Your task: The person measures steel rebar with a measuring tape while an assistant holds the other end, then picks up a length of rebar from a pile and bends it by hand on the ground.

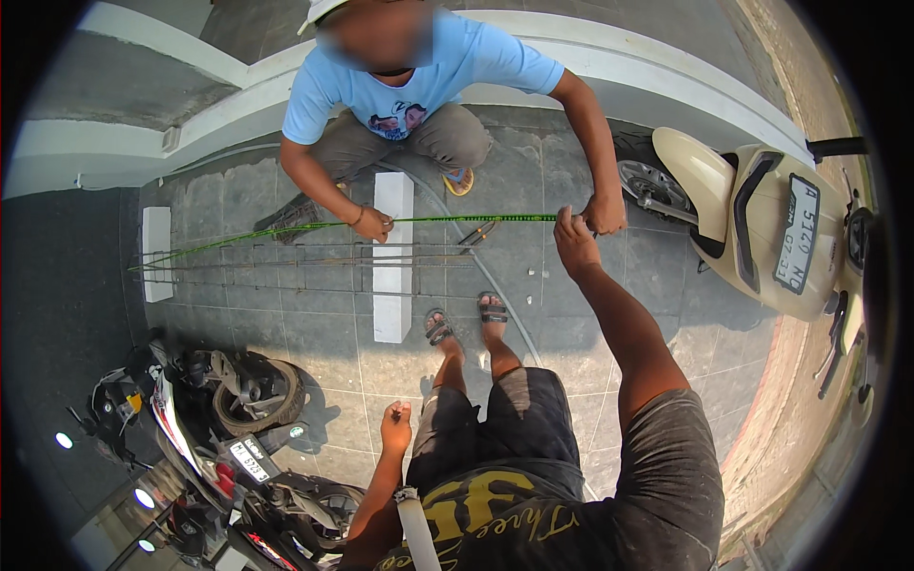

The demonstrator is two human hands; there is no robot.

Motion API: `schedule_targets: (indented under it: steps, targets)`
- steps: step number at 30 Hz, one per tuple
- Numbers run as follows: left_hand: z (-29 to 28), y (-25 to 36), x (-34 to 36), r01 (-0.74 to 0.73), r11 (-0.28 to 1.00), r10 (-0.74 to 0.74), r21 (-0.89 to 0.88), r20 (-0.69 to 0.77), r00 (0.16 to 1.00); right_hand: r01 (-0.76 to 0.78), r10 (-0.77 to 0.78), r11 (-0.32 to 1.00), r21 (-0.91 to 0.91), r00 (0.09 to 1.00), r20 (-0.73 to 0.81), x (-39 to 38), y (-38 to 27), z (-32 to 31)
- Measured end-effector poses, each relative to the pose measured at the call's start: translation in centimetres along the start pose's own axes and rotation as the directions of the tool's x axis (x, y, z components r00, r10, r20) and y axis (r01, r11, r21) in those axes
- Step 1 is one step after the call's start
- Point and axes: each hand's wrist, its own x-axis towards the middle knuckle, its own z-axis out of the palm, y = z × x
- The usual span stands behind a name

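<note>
A green tape measure [505, 218] is stretched from left to right above a cage of thin steel rods [324, 263]. My right hand [577, 246] reaches forward, its fingers closed on the tape near its right end. Close beside it is a co-worker's left hand [606, 213], also at that end. The co-worker's right hand [372, 225] pinches the tape further left. My left hand [396, 428] is closed near my left knee; a small dark thing shows between its fingers, too small to name. The rods lie across a white block [391, 305] and a second white block [157, 285].
A co-worker in a light blue shirt [457, 62] crouches opposite me. A cream scooter [771, 228] stands at the right. Parked motorcycles [190, 419] fill the lower left. A grey hose [519, 328] crosses the tiled floor beside my sandalled feet [492, 309].
</note>
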Motion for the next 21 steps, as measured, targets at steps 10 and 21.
schedule_targets:
  steps: [10, 21]
  targets:
    - [0.2, -1.1, -1.3, 0.041, 0.998, -0.046, -0.058, -0.096, 0.994, 0.225, -0.223, 0.974, 0.037, 0.910, 0.350, 5.0, 2.5, -2.0]
    - [2.0, 4.8, -1.4, -0.153, 0.988, 0.153, 0.014, -0.155, 0.976, 0.318, -0.370, 0.929, 0.188, 0.800, 0.473, 3.7, 2.2, -8.4]
